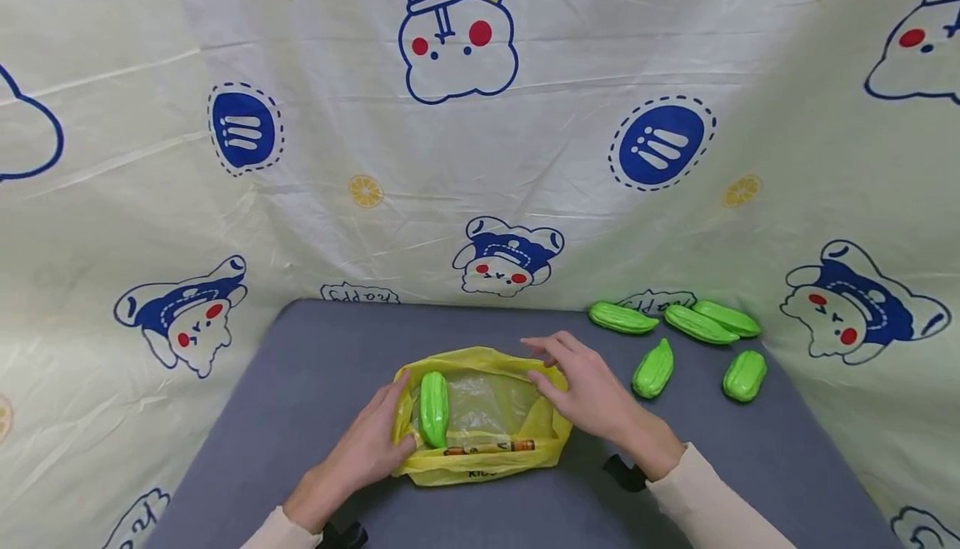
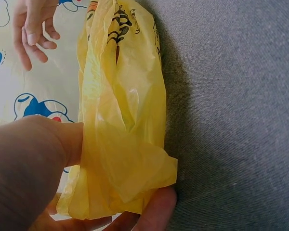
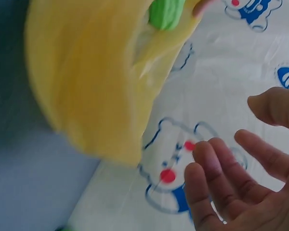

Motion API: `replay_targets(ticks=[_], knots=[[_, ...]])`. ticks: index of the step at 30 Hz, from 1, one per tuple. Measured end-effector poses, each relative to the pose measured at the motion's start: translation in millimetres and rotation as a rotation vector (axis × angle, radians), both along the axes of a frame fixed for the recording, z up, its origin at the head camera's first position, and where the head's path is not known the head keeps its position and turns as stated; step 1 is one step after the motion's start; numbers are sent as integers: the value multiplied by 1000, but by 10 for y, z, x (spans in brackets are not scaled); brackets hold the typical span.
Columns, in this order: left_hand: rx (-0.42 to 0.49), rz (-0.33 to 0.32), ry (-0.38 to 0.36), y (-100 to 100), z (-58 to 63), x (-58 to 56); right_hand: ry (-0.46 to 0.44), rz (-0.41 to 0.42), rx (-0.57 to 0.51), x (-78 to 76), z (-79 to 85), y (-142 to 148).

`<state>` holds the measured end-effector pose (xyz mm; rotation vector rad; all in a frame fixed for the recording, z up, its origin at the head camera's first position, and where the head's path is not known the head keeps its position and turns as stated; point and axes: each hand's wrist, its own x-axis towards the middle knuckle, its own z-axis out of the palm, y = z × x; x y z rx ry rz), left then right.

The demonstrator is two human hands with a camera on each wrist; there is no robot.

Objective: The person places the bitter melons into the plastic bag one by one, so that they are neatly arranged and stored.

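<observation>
A yellow plastic bag [image 1: 525,469] lies with its mouth spread upward on the grey table. Inside, at its left end, rests a bright green, ridged vegetable [image 1: 433,409] that looks like a toy bitter melon; its tip also shows in the right wrist view [image 3: 165,13]. My left hand [image 1: 367,442] holds the bag's left end, the thumb on one side and the fingers round the other in the left wrist view. Over the bag's right rim, my right hand [image 1: 588,386] is held with fingers spread and nothing in it. The right wrist view shows those fingers [image 3: 209,166] apart from the bag.
Several more green ridged vegetables lie at the table's back right: one [image 1: 622,317] by the back edge, a pair [image 1: 701,325] side by side, and two nearer ones [image 1: 653,369] [image 1: 745,376]. A printed white sheet [image 1: 315,241] hangs behind and beside the grey table [image 1: 300,382].
</observation>
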<state>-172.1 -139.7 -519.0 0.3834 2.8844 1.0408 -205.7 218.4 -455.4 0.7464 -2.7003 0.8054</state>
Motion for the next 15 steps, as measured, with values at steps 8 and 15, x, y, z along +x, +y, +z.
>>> replay_targets(ticks=[8, 15], knots=[[7, 8, -39, -6, -11, 28, 37, -35, 50, -94, -99, 481], [9, 2, -10, -8, -1, -2, 13, -66, 97, -217, -170, 904]])
